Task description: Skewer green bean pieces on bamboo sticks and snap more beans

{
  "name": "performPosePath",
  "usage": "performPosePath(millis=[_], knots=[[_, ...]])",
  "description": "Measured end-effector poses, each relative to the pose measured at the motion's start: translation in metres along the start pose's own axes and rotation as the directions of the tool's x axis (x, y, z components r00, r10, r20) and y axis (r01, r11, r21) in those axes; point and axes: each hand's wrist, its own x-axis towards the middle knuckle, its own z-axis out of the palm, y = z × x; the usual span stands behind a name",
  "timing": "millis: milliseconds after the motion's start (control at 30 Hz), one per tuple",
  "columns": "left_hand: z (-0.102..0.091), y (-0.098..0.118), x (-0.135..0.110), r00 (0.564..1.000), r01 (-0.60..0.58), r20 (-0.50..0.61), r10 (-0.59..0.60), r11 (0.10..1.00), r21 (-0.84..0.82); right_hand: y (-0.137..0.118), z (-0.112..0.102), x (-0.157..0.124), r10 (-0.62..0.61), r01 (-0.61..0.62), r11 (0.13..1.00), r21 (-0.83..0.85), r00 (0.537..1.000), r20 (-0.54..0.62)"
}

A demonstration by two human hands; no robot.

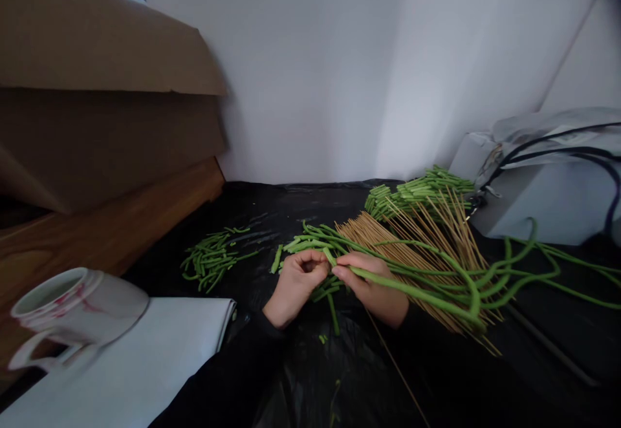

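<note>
My left hand point(295, 288) pinches the tip of a long green yardlong bean point(412, 289) with its fingertips. My right hand point(369, 284) grips the same bean just behind that tip, and the two hands nearly touch. More long beans point(514, 279) trail to the right, lying over a fan of thin bamboo skewers point(412, 253). Short cut bean pieces lie in a heap point(211, 260) left of my hands. A larger heap point(417, 192) sits at the back.
A black plastic sheet point(272, 214) covers the work surface. A white mug point(77, 308) stands on white paper point(130, 363) at the near left. A cardboard box point(107, 72) and wooden edge point(111, 234) rise at left. A plastic-wrapped appliance point(548, 182) with black cables stands at right.
</note>
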Motion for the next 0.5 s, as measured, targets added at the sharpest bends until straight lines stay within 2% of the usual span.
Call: performPosePath(millis=[100, 167, 300, 500], knots=[[-0.0007, 0.0031, 0.0002, 1.0, 0.02, 0.016, -0.02, 1.0, -0.014, -0.0052, -0.0048, 0.0042, 0.218, -0.247, 0.943, 0.223, 0.964, 0.15], [-0.0008, 0.0049, 0.0003, 0.999, 0.038, 0.02, -0.038, 0.999, -0.012, -0.0072, -0.0079, 0.0062, 0.269, -0.331, 0.894, 0.301, 0.935, 0.23], [0.0002, 0.0061, 0.0, 0.997, 0.077, 0.025, -0.077, 0.997, -0.016, -0.0076, -0.0107, 0.0077, 0.282, -0.37, 0.856, 0.361, 0.919, 0.274], [-0.0015, 0.0065, -0.0015, 0.994, 0.09, 0.06, -0.088, 0.995, -0.032, -0.0051, -0.0103, 0.0069, 0.26, -0.358, 0.858, 0.369, 0.922, 0.288]])
